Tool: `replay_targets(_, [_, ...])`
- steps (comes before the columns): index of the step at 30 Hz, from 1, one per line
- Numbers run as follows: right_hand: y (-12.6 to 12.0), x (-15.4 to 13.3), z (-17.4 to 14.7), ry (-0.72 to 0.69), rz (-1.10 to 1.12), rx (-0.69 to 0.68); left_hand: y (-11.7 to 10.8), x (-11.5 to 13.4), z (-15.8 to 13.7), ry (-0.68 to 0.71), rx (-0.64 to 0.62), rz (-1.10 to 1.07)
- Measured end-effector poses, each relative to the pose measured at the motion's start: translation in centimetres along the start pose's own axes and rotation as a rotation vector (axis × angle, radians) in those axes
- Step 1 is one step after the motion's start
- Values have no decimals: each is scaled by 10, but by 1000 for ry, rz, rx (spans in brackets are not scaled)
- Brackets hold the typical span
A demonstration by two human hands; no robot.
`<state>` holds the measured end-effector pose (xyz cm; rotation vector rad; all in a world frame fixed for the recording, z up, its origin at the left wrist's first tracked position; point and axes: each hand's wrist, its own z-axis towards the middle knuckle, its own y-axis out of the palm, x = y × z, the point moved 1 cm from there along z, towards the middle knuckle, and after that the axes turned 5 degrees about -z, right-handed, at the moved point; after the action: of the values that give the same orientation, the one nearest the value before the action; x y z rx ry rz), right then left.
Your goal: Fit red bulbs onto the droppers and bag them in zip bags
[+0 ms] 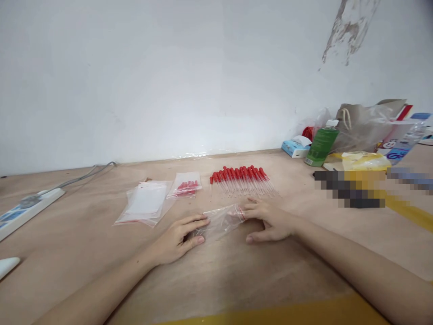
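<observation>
A clear zip-lock bag (219, 223) with a red seal line lies flat on the table between my two hands. My left hand (181, 237) rests at its left end, fingers stretched over the plastic and thumb apart. At the sealed end, my right hand (269, 220) touches the bag with its fingertips, its fingers and thumb spread. Just beyond the bag lies a row of several thin clear droppers (241, 178) with red bulbs. To their left is a small zip-lock bag (188, 179) holding red pieces. Beside it are stacked clear bags with white sheets (147, 198).
A white power strip (34, 207) with a grey cable lies at the left, and a white object's tip (8, 267) shows below it. At the back right stand a tissue pack (295, 148), a green bottle (323, 144) and several bags. Yellow tape (270, 313) crosses the near edge.
</observation>
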<state>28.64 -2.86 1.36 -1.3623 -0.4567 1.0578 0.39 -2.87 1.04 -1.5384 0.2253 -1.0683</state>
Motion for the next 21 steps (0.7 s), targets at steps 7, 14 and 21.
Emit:
replay_targets(7, [-20,36,14,354,166,195,2,-1,1,17,55,-33])
replay_targets(14, [-30,89,98,803,-320,473,4,-3,3,51,69,-55])
replay_targets(21, [-15,118,137,921,-155,383,6,-6,3,66,65,-64])
